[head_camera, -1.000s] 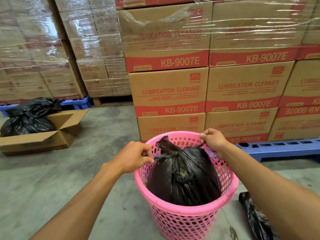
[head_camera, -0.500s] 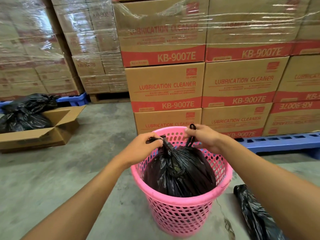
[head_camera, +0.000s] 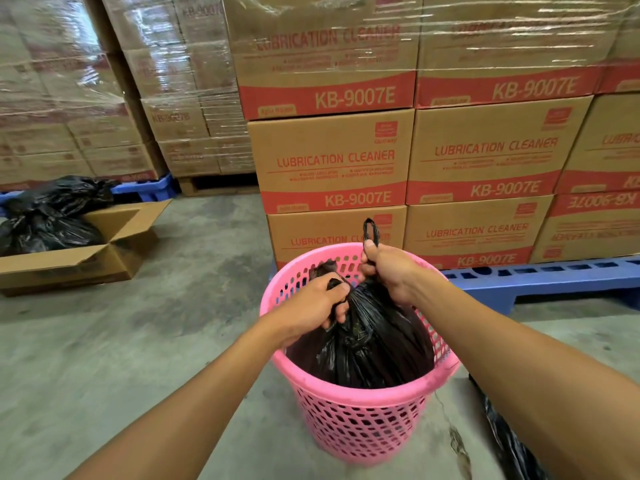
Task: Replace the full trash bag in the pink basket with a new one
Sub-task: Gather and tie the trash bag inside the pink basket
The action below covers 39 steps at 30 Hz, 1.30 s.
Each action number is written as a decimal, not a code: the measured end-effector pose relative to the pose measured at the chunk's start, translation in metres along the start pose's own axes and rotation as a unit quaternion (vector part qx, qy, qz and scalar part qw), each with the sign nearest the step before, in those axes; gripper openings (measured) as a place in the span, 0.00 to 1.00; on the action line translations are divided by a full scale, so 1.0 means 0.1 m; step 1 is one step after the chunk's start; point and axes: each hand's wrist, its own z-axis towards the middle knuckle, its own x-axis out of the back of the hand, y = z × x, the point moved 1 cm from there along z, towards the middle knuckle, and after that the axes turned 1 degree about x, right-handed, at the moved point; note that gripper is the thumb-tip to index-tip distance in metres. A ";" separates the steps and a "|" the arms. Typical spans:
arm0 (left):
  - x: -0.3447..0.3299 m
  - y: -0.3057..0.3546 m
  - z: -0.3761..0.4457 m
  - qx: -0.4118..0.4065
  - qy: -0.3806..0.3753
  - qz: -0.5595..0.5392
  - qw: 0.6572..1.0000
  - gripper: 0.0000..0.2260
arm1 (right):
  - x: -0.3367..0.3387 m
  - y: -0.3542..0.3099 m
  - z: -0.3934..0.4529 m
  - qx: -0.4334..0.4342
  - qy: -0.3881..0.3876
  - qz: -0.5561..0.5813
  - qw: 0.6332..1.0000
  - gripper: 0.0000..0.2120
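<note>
A pink perforated basket stands on the concrete floor in front of me. A full black trash bag fills it. My left hand is closed on the bag's gathered top at the left. My right hand grips the other handle, whose black loop sticks up above my fist. Both hands are over the basket's far rim. A second black bag lies on the floor to the right of the basket, partly hidden by my right arm.
Stacked cardboard cartons on a blue pallet stand right behind the basket. At the left an open cardboard box holds filled black bags. Bare concrete floor lies between the box and the basket.
My hands moved from the basket's rim to the bag's top and closed on its handles, drawing them together. The view has moved closer to the basket.
</note>
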 end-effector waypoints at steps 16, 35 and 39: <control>0.14 -0.12 -0.07 0.011 0.055 -0.106 0.993 0.10 | 0.17 0.10 0.23 0.163 -0.020 -0.253 0.953 0.16; 0.10 -0.09 0.35 0.016 -0.006 0.087 0.996 0.11 | 0.07 -0.36 -0.26 0.136 -0.135 -0.250 0.949 0.11; -0.12 -0.13 0.33 -0.043 0.037 0.164 0.985 0.22 | -0.08 -0.39 -0.22 0.146 -0.076 -0.266 0.950 0.12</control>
